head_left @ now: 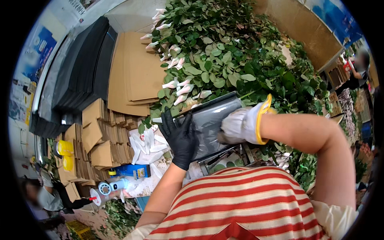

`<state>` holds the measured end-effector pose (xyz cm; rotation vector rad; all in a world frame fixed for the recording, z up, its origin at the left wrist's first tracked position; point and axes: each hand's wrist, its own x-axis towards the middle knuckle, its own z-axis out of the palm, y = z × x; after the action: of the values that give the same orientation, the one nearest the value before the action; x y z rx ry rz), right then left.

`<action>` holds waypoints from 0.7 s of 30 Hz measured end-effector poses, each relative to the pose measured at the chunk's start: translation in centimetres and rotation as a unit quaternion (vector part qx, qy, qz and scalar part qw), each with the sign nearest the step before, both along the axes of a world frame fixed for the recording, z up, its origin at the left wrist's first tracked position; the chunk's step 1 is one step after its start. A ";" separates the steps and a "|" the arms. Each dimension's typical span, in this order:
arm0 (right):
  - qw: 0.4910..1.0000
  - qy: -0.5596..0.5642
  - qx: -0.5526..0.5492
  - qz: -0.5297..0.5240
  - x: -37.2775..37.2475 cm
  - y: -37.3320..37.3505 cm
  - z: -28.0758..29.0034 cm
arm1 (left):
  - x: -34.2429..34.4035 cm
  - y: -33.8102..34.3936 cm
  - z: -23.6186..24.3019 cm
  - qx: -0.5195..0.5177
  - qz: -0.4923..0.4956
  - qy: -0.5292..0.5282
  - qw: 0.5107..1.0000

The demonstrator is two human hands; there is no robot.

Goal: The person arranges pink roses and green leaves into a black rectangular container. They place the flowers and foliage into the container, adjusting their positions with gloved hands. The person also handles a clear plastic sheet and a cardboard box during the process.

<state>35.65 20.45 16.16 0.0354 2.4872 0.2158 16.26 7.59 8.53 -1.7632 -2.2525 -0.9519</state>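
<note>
My left hand (181,141), in a black glove, lies with fingers spread on the left end of a glossy dark grey sheet (210,124). The sheet looks like plastic and has a raised, folded far edge. On its right end rests my right hand (239,127), in a whitish glove with a yellow cuff; its fingers are turned down and mostly hidden, so their grip does not show. Just beyond the sheet lie leafy flower stems (224,60), their pale pink-white wrapped heads (184,89) pointing left. A dark metal frame (228,158) shows partly under the near edge.
Stacked brown cardboard (136,72) and black sheets (82,68) stand left. Folded cardboard pieces (102,136), yellow tape rolls (66,154), white paper sleeves (148,144), a blue box (136,171) and a small light-blue fan (114,186) are nearer. Other people are at both sides.
</note>
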 end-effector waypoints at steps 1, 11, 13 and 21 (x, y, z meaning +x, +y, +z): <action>1.000 -0.005 0.002 0.016 0.6 0.2 1.1 | -0.5 -0.4 -0.2 0.010 -0.004 -0.008 1.000; 0.931 0.323 -0.133 -0.106 -2.8 -2.8 2.7 | -6.4 1.8 -3.5 -0.080 -0.121 -0.649 0.746; 0.942 0.248 -0.192 -0.121 -4.7 -3.6 5.5 | -6.9 0.0 -2.4 -0.062 -0.155 -0.510 0.844; 0.858 0.457 -0.227 -0.060 -6.8 -5.7 0.3 | -9.6 -7.5 -7.8 -0.068 -0.066 -0.451 0.887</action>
<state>28.83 14.74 16.51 0.1179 3.3945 -0.5926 6.69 0.07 0.70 -1.7535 -2.7471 -2.0255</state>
